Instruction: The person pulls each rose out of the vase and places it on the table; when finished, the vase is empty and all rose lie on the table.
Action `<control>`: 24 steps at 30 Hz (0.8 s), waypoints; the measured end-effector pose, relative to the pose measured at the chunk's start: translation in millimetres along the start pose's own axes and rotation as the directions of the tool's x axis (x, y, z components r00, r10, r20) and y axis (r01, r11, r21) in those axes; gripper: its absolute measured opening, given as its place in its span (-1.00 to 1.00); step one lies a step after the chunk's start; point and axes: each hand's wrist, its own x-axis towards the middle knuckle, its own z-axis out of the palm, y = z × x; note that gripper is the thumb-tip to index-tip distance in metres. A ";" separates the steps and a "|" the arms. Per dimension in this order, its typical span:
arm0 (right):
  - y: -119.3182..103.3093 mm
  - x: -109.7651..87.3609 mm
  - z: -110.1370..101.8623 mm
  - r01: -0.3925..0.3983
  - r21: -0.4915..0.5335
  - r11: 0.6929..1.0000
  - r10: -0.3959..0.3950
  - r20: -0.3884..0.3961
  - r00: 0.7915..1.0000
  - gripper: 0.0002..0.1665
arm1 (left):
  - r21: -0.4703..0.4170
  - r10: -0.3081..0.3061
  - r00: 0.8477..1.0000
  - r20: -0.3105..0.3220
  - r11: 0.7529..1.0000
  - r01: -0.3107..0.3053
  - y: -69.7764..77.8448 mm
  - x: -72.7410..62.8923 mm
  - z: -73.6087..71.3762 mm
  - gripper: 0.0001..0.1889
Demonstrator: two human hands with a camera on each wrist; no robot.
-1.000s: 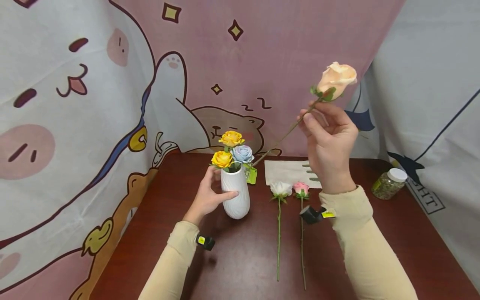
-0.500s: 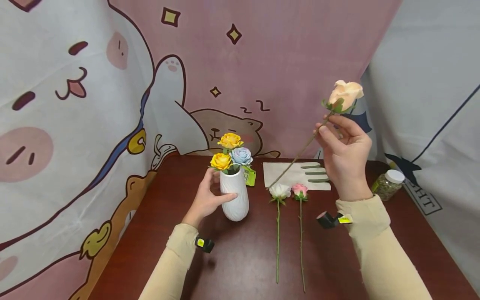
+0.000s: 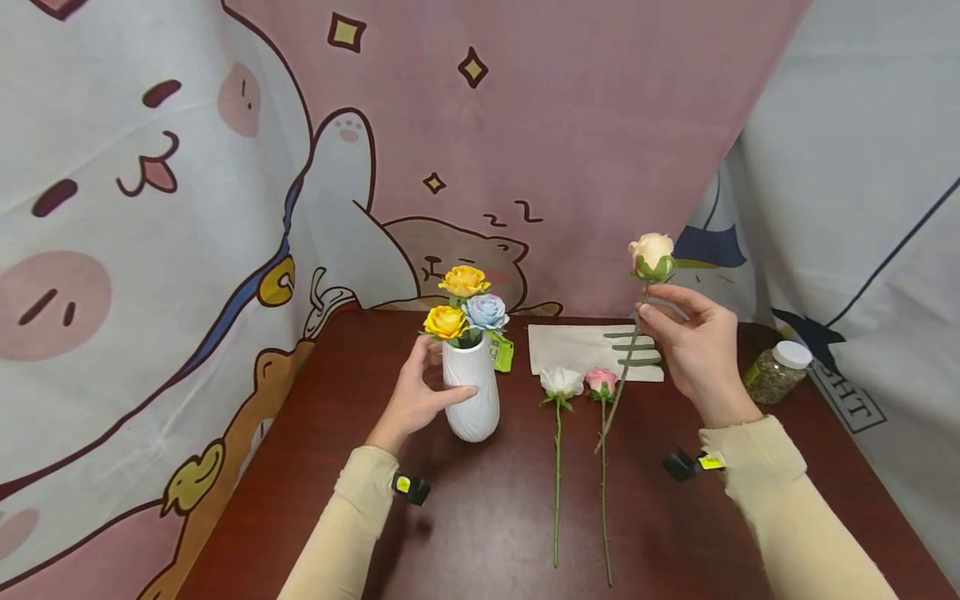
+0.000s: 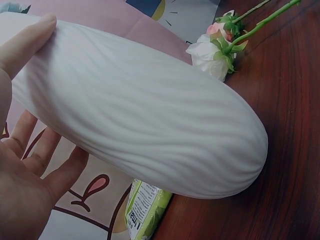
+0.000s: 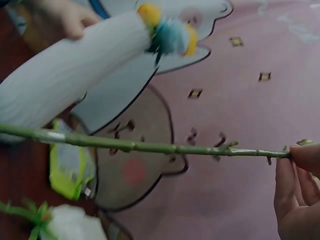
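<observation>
My left hand (image 3: 416,392) grips the white ribbed vase (image 3: 472,400), thumb on the near side and fingers around the other. The vase stands on the table, holding two yellow roses (image 3: 462,281) and a pale blue rose (image 3: 486,312). To the right, my right hand (image 3: 697,350) pinches the stem of a peach rose (image 3: 651,254) just below its bloom. That rose is raised, bloom up, its stem slanting down to the left. A white rose (image 3: 561,381) and a pink rose (image 3: 602,381) lie between the hands, stems toward me. In the right wrist view the held stem (image 5: 175,149) crosses before the vase.
Behind the vase is a bright green packet (image 3: 501,353). A flat white piece with dark green strips (image 3: 562,346) lies at the back. At the right edge stands a white-lidded jar (image 3: 780,371) of greenish dried bits. Printed cloth (image 3: 600,150) hangs around the table (image 3: 487,533).
My right hand has moved right and down with the peach rose. The stem has swung from pointing far left toward the vase to hanging steeply over the pink rose. The left hand stays on the vase.
</observation>
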 end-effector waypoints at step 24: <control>100.9 -46.0 -111.1 -0.307 -0.779 0.547 0.469 -0.018 0.883 -0.60 | -0.002 0.002 1.000 -0.003 1.000 -0.002 0.6 0.5 1.5 -0.16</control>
